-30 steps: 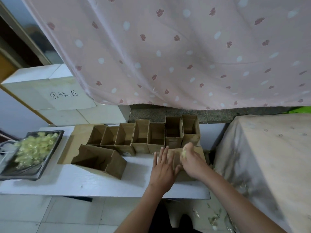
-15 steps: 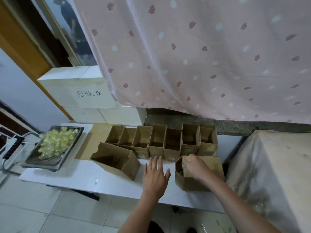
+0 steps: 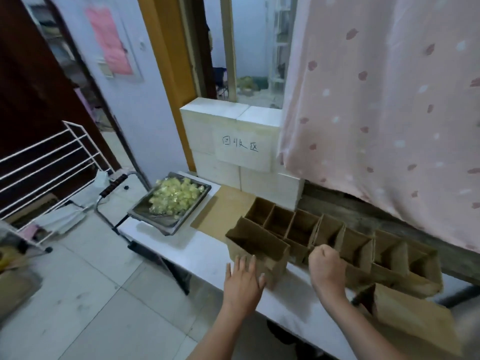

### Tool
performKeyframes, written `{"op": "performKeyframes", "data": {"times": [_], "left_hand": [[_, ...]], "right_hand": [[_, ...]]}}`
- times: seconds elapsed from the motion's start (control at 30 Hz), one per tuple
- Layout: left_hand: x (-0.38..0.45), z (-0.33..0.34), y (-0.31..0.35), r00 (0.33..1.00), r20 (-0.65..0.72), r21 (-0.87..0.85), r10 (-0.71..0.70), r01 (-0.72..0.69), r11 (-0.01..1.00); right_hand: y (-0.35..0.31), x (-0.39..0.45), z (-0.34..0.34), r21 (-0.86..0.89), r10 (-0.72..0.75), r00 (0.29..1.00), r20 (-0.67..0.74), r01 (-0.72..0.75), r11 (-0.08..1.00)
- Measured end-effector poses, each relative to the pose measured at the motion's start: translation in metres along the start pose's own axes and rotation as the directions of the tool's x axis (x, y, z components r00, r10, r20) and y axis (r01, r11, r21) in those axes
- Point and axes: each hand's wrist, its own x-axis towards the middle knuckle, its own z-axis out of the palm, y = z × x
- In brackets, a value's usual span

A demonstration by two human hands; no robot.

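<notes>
A row of several open brown cardboard boxes [image 3: 335, 237] stands along the back of the white table [image 3: 205, 253]. One larger open box [image 3: 259, 249] stands in front of the row's left end. My left hand [image 3: 244, 280] lies flat against its near side, fingers straight. My right hand [image 3: 326, 268] hovers just before the middle of the row, curled into a fist with nothing visible in it. Another brown box [image 3: 407, 318] sits at the table's near right corner. A metal tray [image 3: 170, 203] of yellow wrapped pieces rests on the table's left end.
A flat cardboard sheet [image 3: 223, 206] lies between the tray and the boxes. White foam blocks [image 3: 233, 144] with a handwritten label stand behind. A pink dotted curtain [image 3: 389, 113] hangs at the right. A white wire rack [image 3: 46, 162] and a tiled floor are at the left.
The view has swung left. My right hand came out of the near right box and moved left as a fist. My left hand shifted left onto the larger box.
</notes>
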Motion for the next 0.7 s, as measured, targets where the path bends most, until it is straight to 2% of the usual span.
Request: {"op": "performKeyframes", "data": {"times": [0.1,0.17,0.3,0.43,0.47,0.6,0.7], "left_hand": [[0.0,-0.012,-0.046,0.999,0.022,0.009,-0.04,0.04,0.999],[0.0,-0.02,-0.074,0.998,0.027,0.022,-0.062,0.062,0.998],[-0.006,-0.038,-0.125,0.992,0.024,0.035,-0.123,0.123,0.992],[-0.012,-0.053,-0.165,0.984,0.025,0.035,-0.179,0.178,0.983],[-0.012,-0.056,-0.17,0.983,0.022,0.041,-0.18,0.179,0.983],[-0.002,-0.064,-0.202,0.97,0.03,0.003,-0.239,0.239,0.971],[0.009,-0.067,-0.222,0.962,0.038,-0.002,-0.269,0.269,0.963]], "right_hand": [[-0.029,-0.02,0.043,-0.08,-0.107,0.994,0.031,0.109,0.991],[-0.043,-0.034,0.07,-0.101,-0.116,0.991,0.073,0.123,0.987],[-0.07,-0.057,0.119,-0.254,0.001,0.963,0.27,0.07,0.965],[-0.088,-0.066,0.165,-0.413,0.191,0.867,0.461,0.019,0.91],[-0.089,-0.065,0.169,-0.421,0.19,0.853,0.487,0.039,0.906],[-0.105,-0.06,0.2,-0.396,0.015,0.787,0.617,0.294,0.87],[-0.118,-0.051,0.22,-0.337,-0.052,0.752,0.657,0.355,0.872]]}}
